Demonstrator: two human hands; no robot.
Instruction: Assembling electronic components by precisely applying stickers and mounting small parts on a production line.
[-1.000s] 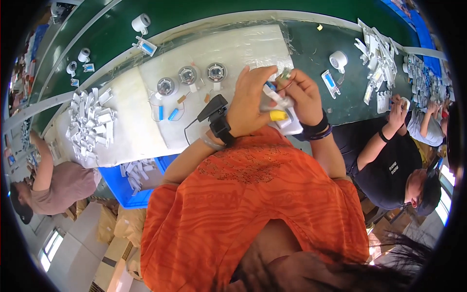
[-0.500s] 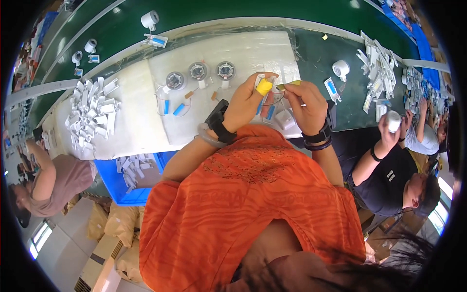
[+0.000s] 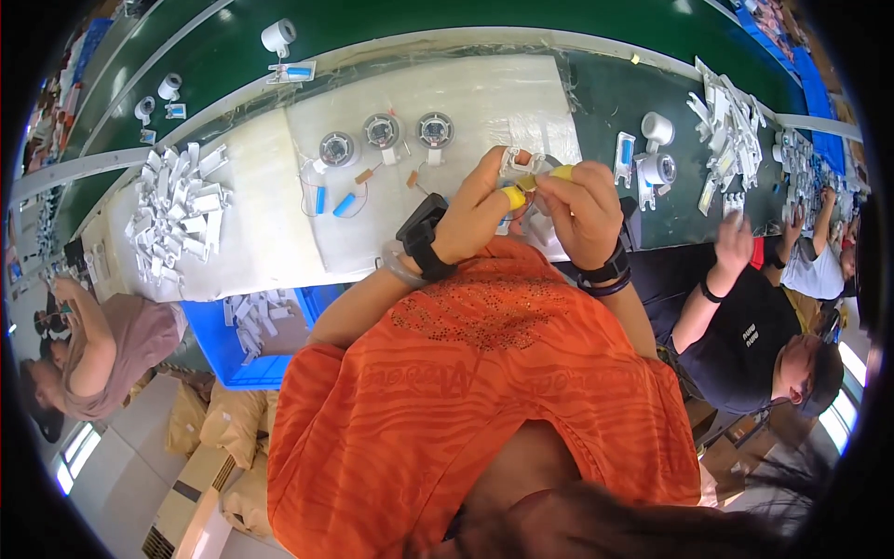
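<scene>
My left hand (image 3: 470,222) is closed on a white plastic housing (image 3: 518,162), with its open face showing. A yellow cover sits on the left thumb. Close against it, my right hand (image 3: 587,212) pinches a small tan flat piece (image 3: 526,183) at the housing's edge; a yellow cover is on a right fingertip too. Part of a round white part shows beneath my fingers, mostly hidden. Beyond my left hand stand round white units with grey rims and dark insides (image 3: 435,130). Nearer lie blue battery cells (image 3: 345,204) with thin wires and small tan boards (image 3: 364,175).
White plastic housings are heaped on the left (image 3: 177,210) and the right (image 3: 726,130). A blue bin (image 3: 244,371) with white parts stands below the table's near edge. White cylinders (image 3: 657,129) stand at right, beside a co-worker's hand (image 3: 734,244). Another person sits at left.
My hands have drawn closer, and the white housing is turned so its open face shows. The co-worker's hand at right no longer holds a white cylinder; another such cylinder now stands on the table.
</scene>
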